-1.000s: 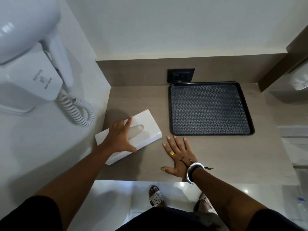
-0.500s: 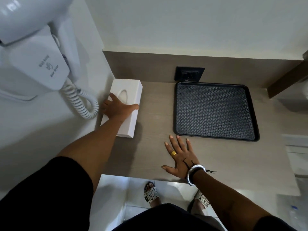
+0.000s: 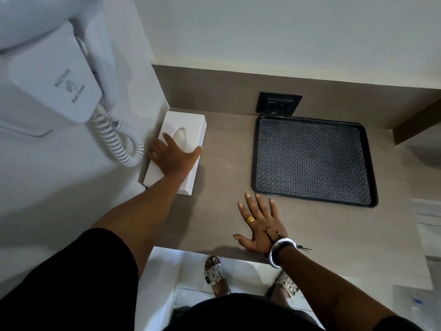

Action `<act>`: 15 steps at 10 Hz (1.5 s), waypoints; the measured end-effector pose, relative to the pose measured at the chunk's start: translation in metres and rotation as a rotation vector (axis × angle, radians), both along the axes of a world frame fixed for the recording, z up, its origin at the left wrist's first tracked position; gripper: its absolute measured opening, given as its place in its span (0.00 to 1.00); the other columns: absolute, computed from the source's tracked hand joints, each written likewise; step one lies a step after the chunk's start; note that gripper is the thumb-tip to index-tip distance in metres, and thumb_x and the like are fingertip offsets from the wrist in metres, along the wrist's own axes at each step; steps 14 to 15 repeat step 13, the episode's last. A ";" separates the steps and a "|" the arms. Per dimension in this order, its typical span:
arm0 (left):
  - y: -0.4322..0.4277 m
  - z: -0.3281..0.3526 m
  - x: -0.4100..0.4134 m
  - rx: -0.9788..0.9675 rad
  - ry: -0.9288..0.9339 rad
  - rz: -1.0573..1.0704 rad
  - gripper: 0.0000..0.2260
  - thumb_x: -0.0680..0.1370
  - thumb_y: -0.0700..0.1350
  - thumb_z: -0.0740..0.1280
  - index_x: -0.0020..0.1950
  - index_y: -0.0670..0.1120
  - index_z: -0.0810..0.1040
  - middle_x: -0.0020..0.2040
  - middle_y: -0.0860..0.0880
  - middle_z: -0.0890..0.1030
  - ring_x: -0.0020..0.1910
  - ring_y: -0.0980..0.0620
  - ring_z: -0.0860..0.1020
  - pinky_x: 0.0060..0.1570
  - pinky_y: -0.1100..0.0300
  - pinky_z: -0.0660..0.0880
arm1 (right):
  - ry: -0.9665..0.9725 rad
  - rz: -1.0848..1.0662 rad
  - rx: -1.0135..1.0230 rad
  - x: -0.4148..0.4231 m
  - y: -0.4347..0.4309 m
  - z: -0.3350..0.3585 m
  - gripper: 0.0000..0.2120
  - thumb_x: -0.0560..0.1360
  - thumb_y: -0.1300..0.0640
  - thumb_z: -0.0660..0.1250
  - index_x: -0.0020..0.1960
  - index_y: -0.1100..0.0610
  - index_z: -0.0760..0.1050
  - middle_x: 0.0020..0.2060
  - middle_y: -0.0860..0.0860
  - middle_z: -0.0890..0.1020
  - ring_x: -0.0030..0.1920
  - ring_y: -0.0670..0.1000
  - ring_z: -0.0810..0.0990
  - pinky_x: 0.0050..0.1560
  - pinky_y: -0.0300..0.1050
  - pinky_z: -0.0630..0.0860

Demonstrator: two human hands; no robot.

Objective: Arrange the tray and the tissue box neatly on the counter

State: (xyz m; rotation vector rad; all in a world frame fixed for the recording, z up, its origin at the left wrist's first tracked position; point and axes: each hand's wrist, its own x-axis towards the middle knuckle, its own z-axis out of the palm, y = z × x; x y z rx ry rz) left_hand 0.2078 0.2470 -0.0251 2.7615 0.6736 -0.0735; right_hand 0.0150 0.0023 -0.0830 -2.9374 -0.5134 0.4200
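The left hand point(image 3: 173, 158) is lying flat across the top of the white tissue box point(image 3: 177, 149), fingers spread wide over it w/ the thumb hooking the box's right edge, so it's pressing and steering rather than clamping. The box is sitting lengthwise in the back-left corner of the counter point(image 3: 229, 168), its long left side against or just beside the side wall (can't tell if they're touching) and its far end near the backsplash. The black tray point(image 3: 315, 158) is resting on the right half of the counter, far edge just below the wall outlet point(image 3: 279, 105), well apart from the box w/ bare counter between. It's looking a touch skewed vs the counter edge, but the wide lens is bending lines, so that's a guess. The right hand point(image 3: 260, 225) is lying palm-down, fingers splayed and holding nothing, on the counter just in front of the tray's near-left corner, not touching it. Step in hand, imo: final squaring of the box into the corner. Next move is prob calling for the left hand lifting off w/o dragging the box, then the right hand nudging the tray parallel to the backsplash if it's actually off. The hair dryer point(image 3: 55, 75) and its coiled cord point(image 3: 119, 142) are hanging on the side wall just left of the box.
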 end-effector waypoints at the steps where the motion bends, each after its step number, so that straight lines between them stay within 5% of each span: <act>1: -0.003 -0.003 -0.026 0.035 -0.135 -0.164 0.49 0.69 0.75 0.57 0.79 0.43 0.53 0.80 0.35 0.53 0.79 0.37 0.50 0.76 0.38 0.44 | 0.007 -0.001 0.005 0.000 -0.001 0.000 0.41 0.72 0.28 0.55 0.78 0.50 0.57 0.79 0.56 0.57 0.78 0.62 0.54 0.74 0.67 0.48; 3: 0.022 -0.016 -0.075 0.215 -0.211 -0.638 0.49 0.70 0.76 0.53 0.80 0.45 0.54 0.81 0.38 0.51 0.80 0.40 0.49 0.78 0.41 0.49 | 0.003 -0.002 -0.009 -0.001 -0.002 0.000 0.40 0.74 0.29 0.54 0.78 0.51 0.57 0.79 0.56 0.55 0.78 0.62 0.53 0.75 0.69 0.51; 10: 0.020 -0.011 -0.013 0.235 -0.110 -0.537 0.47 0.72 0.75 0.49 0.79 0.42 0.56 0.79 0.37 0.57 0.79 0.39 0.56 0.77 0.38 0.53 | -0.005 -0.006 0.008 0.001 -0.002 -0.002 0.39 0.74 0.30 0.54 0.79 0.50 0.56 0.80 0.55 0.54 0.78 0.61 0.52 0.75 0.65 0.45; 15: 0.018 -0.007 -0.011 0.200 -0.026 -0.545 0.50 0.70 0.77 0.46 0.80 0.42 0.47 0.81 0.39 0.47 0.80 0.41 0.46 0.77 0.38 0.44 | -0.002 -0.015 0.034 -0.003 -0.001 0.001 0.39 0.75 0.30 0.53 0.79 0.49 0.55 0.80 0.54 0.53 0.79 0.60 0.49 0.76 0.65 0.44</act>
